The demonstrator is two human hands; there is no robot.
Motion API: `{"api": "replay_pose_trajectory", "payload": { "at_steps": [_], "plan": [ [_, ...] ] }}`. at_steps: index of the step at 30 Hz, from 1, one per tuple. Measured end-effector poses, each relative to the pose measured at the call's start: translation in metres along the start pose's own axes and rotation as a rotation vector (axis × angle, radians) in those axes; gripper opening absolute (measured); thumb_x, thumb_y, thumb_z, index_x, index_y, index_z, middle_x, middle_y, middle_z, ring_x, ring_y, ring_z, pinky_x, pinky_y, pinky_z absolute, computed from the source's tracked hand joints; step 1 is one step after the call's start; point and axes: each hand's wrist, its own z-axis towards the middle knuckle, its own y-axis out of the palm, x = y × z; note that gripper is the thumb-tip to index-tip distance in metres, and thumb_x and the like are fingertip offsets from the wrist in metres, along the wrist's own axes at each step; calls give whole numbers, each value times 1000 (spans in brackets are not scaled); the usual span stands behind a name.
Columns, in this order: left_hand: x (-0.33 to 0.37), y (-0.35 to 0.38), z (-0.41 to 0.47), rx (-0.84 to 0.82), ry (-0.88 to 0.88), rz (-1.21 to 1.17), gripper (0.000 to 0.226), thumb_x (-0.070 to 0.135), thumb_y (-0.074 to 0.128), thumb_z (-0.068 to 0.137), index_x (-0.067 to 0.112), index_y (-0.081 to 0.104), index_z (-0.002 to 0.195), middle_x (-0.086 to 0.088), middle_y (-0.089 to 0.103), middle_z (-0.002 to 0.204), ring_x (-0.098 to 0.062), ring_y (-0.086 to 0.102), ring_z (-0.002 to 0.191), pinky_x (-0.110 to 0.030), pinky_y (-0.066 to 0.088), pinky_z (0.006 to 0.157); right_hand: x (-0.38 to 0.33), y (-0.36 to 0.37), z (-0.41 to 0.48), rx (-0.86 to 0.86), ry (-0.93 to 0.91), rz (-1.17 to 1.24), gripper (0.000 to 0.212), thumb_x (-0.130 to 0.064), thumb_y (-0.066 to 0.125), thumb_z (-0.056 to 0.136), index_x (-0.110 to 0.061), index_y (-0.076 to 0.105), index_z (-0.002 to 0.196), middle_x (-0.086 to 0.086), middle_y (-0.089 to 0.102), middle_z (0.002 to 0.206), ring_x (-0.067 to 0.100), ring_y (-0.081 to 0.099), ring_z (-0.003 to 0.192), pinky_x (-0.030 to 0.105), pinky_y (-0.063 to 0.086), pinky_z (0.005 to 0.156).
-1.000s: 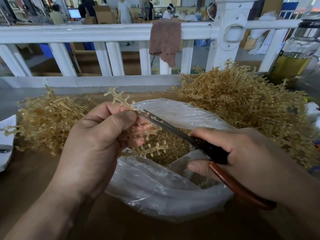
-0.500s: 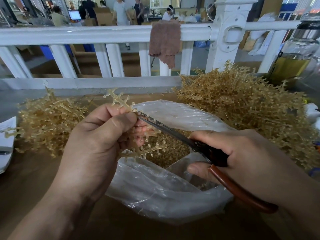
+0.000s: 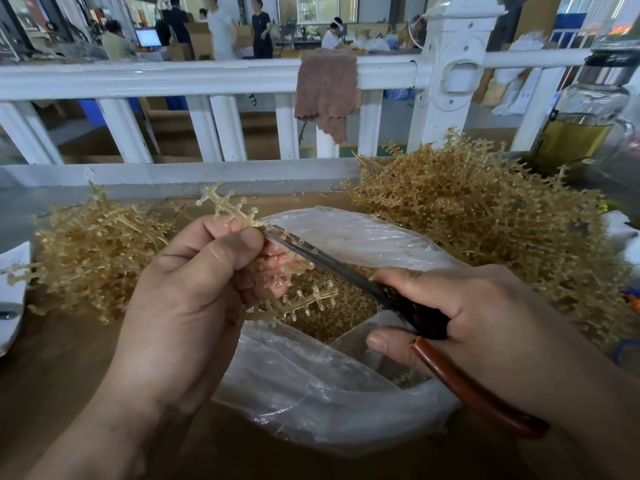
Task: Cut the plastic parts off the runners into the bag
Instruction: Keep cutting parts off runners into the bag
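over the mouth of the bag, the person's left hand (image 3: 187, 306) grips a pale tan runner (image 3: 223, 204), thumb & fingers curled round its stem. one branch pokes up past the knuckles, another w/ small parts on it hangs below over the opening. right hand (image 3: 485, 323) is wrapped round the cutters (image 3: 346, 271), fingers curled on the dark grip, the red-brown handle sticking out under the palm toward the wrist. the long thin blades slant up-left & the tip meets the runner right beside the left thumb; can't tell if the blades are fully closed. a few tiny parts sit along the blade. under both hands the clear plastic bag (image 3: 311, 393) stands open on the brown table (image 3: 52, 358), w/ a heap of cut parts (image 3: 346, 306) inside. left of the bag lies a smaller pile of runners (image 3: 93, 244), right of it a bigger pile (image 3: 485, 220). behind runs a white railing (image 3: 173, 77) w/ a brown cloth (image 3: 325, 88) draped over the top rail. far right, a glass bottle (image 3: 585, 123) w/ yellowish liquid. beyond the rail, several ppl (image 3: 218, 26) stand among cardboard boxes.
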Motion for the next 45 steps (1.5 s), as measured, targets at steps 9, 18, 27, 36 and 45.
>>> {"api": "replay_pose_trajectory", "payload": {
  "at_steps": [9, 18, 27, 36, 45],
  "plan": [
    [-1, -3, 1, -4, -16, 4, 8, 19, 73, 74, 22, 67, 71, -5, 67, 76, -16, 64, 63, -28, 57, 56, 0, 1, 1, -4, -4, 2, 51, -68, 55, 79, -36, 54, 118, -18, 59, 76, 1, 59, 59, 10, 39, 46],
    [-1, -3, 1, 12, -9, 5, 12, 16, 74, 75, 24, 68, 69, -2, 68, 75, -14, 65, 64, -28, 56, 56, 1, 1, 2, 9, -4, -9, 51, -68, 52, 80, -36, 58, 119, -18, 59, 76, -2, 58, 60, 9, 39, 48],
    [2, 0, -1, 23, -15, -2, 16, 13, 65, 81, 23, 67, 69, -2, 66, 74, -15, 64, 65, -27, 56, 56, -1, 1, 2, 8, 0, 22, 58, -65, 52, 79, -31, 65, 123, -19, 50, 57, -2, 57, 57, 6, 35, 46],
    [1, -1, -1, 17, -11, 1, 17, 15, 66, 81, 24, 68, 68, 1, 66, 74, -13, 65, 65, -26, 57, 56, -1, 0, 2, -16, 20, 2, 55, -68, 51, 78, -33, 66, 117, -18, 54, 65, -1, 57, 59, 9, 37, 47],
    [-1, -5, 0, 3, -9, -5, 7, 24, 74, 75, 25, 68, 71, 0, 67, 77, -14, 66, 68, -27, 57, 60, 0, 1, 3, -2, 14, 26, 56, -64, 55, 78, -31, 65, 122, -14, 54, 58, 0, 58, 58, 8, 37, 47]
  ]
}}
